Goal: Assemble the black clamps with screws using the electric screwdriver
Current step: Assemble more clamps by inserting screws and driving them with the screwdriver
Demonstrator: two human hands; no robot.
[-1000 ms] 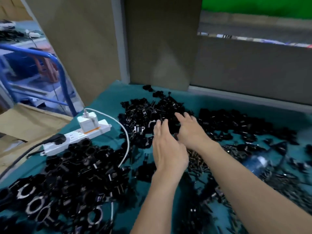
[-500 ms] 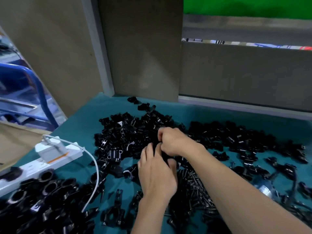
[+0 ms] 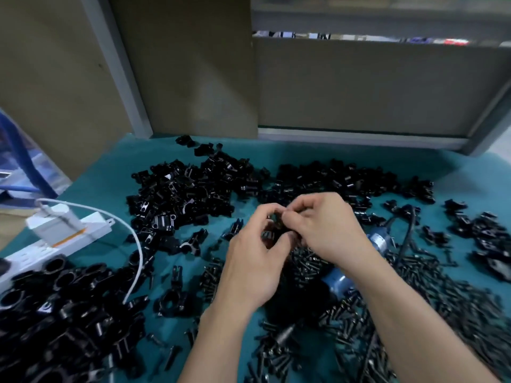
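One black clamp (image 3: 274, 223) between two hands (image 3: 254, 264)

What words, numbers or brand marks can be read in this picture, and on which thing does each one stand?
No text can be read in this picture.
The power strip and the charger: only an orange stripe, no letters visible.
The electric screwdriver: too blurred to read anything.
The coloured strip above the partition: too blurred to read.
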